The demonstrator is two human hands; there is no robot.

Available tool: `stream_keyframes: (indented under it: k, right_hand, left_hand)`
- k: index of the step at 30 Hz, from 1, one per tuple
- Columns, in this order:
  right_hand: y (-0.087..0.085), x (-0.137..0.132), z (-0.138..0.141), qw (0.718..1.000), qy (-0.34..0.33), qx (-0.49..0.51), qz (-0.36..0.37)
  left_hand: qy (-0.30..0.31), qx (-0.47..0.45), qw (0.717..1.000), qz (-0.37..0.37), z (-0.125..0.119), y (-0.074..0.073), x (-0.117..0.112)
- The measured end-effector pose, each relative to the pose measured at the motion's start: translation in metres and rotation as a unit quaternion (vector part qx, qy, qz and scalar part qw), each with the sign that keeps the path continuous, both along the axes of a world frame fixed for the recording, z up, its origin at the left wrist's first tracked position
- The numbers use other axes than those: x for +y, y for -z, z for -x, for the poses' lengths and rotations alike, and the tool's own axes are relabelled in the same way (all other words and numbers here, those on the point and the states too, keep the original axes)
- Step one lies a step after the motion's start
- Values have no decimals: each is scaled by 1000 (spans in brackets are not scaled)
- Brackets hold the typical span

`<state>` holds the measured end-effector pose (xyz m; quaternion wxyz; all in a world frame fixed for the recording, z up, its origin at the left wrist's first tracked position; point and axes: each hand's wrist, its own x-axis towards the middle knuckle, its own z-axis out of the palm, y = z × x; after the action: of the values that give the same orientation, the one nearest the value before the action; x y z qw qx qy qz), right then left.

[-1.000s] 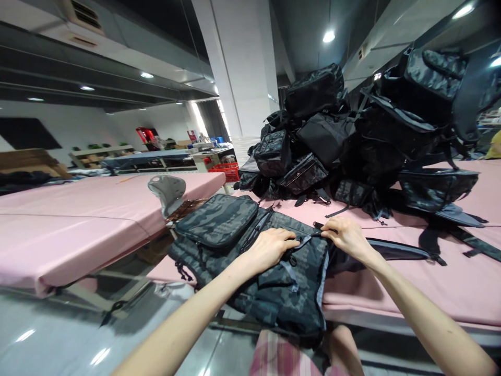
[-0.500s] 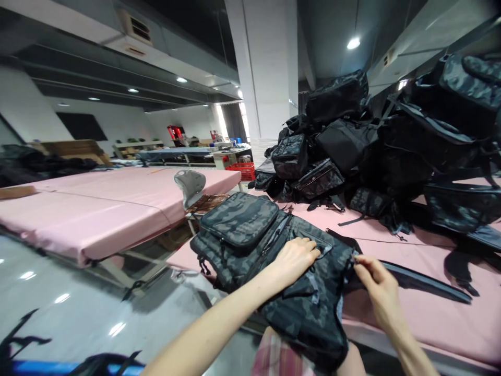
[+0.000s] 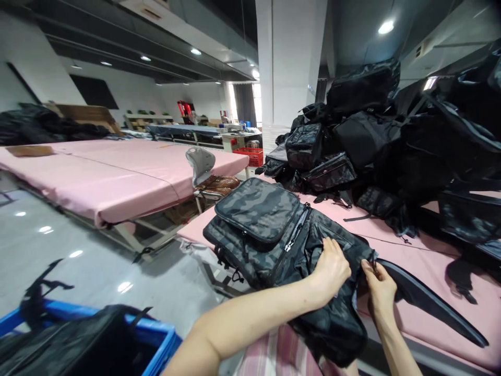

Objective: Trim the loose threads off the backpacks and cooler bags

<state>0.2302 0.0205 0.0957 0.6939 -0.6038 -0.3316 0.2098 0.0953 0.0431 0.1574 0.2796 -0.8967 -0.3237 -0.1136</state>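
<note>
A dark camouflage backpack (image 3: 258,209) lies across the near edge of a pink-covered table, its lower end hanging over my lap. A zipper with a silver pull shows along its front panel. My left hand (image 3: 332,271) is bent over the fabric near a pocket, which wrinkles beside it; the fingertips are partly hidden. At the right-hand edge of the backpack, the thumb and fingers of my right hand (image 3: 379,284) pinch the rim. What small part lies between them is hard to make out. A padded black strap (image 3: 434,300) stretches right from there.
A large heap of black and camouflage bags (image 3: 364,141) covers the table's far side. On the left stands another pink table (image 3: 129,177), with a grey chair (image 3: 200,163) beside it. A blue crate (image 3: 162,344) holding black bags sits at lower left.
My left hand has slid right along the backpack, from lying flatter to bent fingers. The right hand stays at the rim. The view has shifted, showing more of the blue crate.
</note>
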Motion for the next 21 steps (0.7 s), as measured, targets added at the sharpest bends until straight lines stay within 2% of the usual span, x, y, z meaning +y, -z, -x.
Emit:
stream_keyframes:
  k: [2,3,5,6,8,9,11,13,14,15,16,17,18,19,21]
  right_hand:
    - [-2,0,-5,1000,4,-20,-12]
    - [-6,0,-9,999,14,-30,-21]
    - [-29,3,-17,996,44,-54,-55]
    - [-49,5,-21,992,57,-76,-79]
    - [-102,12,-21,975,46,-154,-153]
    - [-135,17,-16,957,16,-223,-184]
    - [-204,32,1,903,-27,-352,-245]
    - [-264,54,26,851,-89,-427,-293]
    - [-286,67,39,843,-133,-448,-268]
    - [-302,81,50,831,-203,-473,-211]
    - [-312,95,59,807,-286,-498,-136]
    - [-315,108,65,790,-322,-513,-96]
    - [-313,119,67,775,-348,-524,-56]
    - [-307,129,65,768,-358,-531,-28]
    - [-290,144,52,781,-329,-531,-4]
  left_hand:
    - [23,-13,1000,4,5,-6,2]
    - [46,-25,998,17,9,-13,3]
    - [94,-79,991,58,21,-39,5]
    - [114,-127,982,79,29,-57,7]
    - [142,-266,948,102,47,-98,14]
    - [161,-350,917,103,56,-118,20]
    - [201,-510,831,97,72,-151,42]
    - [202,-656,721,91,85,-166,74]
    - [182,-721,662,93,90,-165,93]
    - [146,-782,598,99,93,-157,111]
    - [93,-815,557,128,96,-143,128]
    - [32,-826,539,163,99,-124,142]
    - [-19,-815,542,203,101,-102,152]
    - [-36,-803,547,235,103,-78,159]
    - [-48,-778,560,281,108,-34,160]
